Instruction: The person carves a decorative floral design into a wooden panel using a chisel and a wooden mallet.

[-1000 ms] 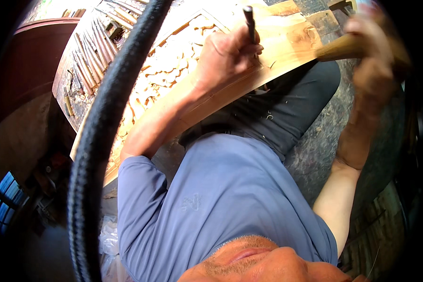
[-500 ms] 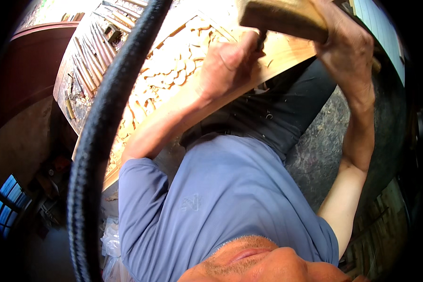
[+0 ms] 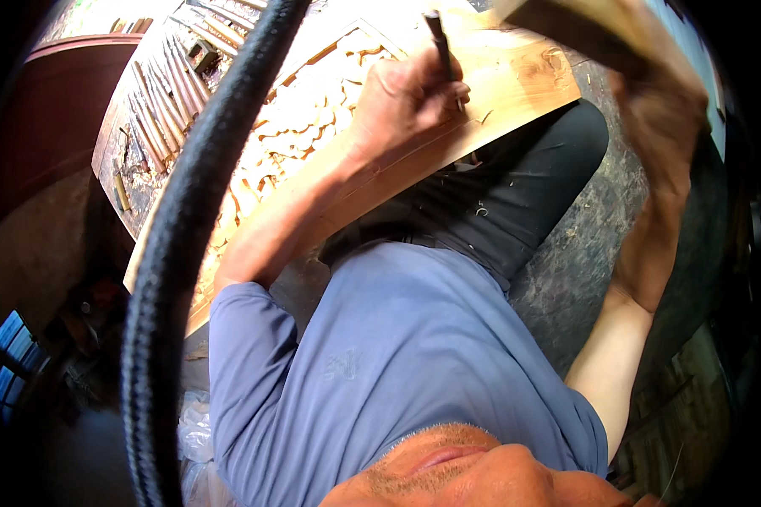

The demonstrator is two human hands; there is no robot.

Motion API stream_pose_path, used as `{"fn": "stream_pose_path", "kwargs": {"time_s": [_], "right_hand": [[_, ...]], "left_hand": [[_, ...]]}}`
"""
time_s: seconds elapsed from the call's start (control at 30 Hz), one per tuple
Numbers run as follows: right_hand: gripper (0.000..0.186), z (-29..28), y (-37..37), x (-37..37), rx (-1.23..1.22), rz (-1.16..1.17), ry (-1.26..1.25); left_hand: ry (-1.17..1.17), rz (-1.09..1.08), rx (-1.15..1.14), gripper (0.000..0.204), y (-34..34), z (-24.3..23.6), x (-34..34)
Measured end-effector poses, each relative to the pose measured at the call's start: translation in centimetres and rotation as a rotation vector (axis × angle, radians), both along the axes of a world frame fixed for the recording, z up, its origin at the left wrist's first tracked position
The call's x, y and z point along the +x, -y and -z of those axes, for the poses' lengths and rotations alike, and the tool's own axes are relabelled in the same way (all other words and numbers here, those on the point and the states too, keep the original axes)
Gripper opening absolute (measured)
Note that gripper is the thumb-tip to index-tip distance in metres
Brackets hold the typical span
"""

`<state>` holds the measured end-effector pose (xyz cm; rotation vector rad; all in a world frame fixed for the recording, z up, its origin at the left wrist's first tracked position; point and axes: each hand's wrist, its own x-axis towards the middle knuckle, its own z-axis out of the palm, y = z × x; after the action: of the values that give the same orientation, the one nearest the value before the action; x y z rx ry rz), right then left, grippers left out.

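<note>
My left hand [image 3: 397, 100] is closed around a dark chisel [image 3: 439, 42], which stands nearly upright with its top end poking above the fist. That fist rests on a wooden panel [image 3: 528, 78] near its near edge, and the chisel's cutting tip is mostly hidden by the fingers. Carved relief [image 3: 300, 127] covers the panel to the left of the fist, washed out by strong light. Off to the right, my right hand [image 3: 664, 110], blurred by motion, grips a wooden mallet [image 3: 579, 32]. The mallet is raised and apart from the chisel; its handle is hidden.
Several carving tools [image 3: 156, 114] lie in rows on the worktable [image 3: 108, 160] at the left, with a small metal block [image 3: 201, 56] among them. A thick black braided cord [image 3: 199, 186] crosses the view. My dark-trousered knee [image 3: 579, 139] is beside the panel's edge.
My right hand has swung the mallet away to the right, uncovering the chisel's top and the panel's right end. My left hand stays in nearly the same place on the panel.
</note>
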<state>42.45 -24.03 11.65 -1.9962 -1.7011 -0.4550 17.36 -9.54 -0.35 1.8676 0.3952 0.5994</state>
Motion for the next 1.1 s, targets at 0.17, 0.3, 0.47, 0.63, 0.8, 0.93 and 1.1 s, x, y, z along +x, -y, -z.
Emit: {"fn": "stream_pose_path", "kwargs": {"time_s": [0.17,0.3,0.47,0.63,0.8,0.93,1.1], "right_hand": [[0.035,-0.7,1.3,2.4,0.193,-0.317,-0.8],[0.025,-0.4,-2.5,-4.1,-0.001,-0.113,0.126],[0.034,-0.5,2.3,3.9,0.039,-0.179,-0.385],[0.041,-0.1,1.2,-0.6,-0.066,-0.205,0.068],[0.044,-0.3,1.1,0.8,-0.012,-0.06,-0.15],[0.043,-2.2,2.5,2.6,0.274,-0.089,-1.105],[0.054,0.1,0.1,-2.7,-0.17,0.01,0.215]], "left_hand": [[-0.022,0.011,-0.001,0.012,0.5,-0.6,0.4],[-0.085,0.049,0.433,0.019,1.0,-0.8,-0.4],[0.058,-0.028,0.051,0.013,0.6,-0.3,0.6],[-0.165,0.077,0.184,0.015,1.4,-2.6,0.0],[-0.062,0.056,0.212,0.015,1.0,-1.5,-0.4],[0.086,0.0,-0.076,0.013,0.8,0.0,0.7],[-0.113,0.037,0.336,0.02,2.0,-2.2,0.3]]}}
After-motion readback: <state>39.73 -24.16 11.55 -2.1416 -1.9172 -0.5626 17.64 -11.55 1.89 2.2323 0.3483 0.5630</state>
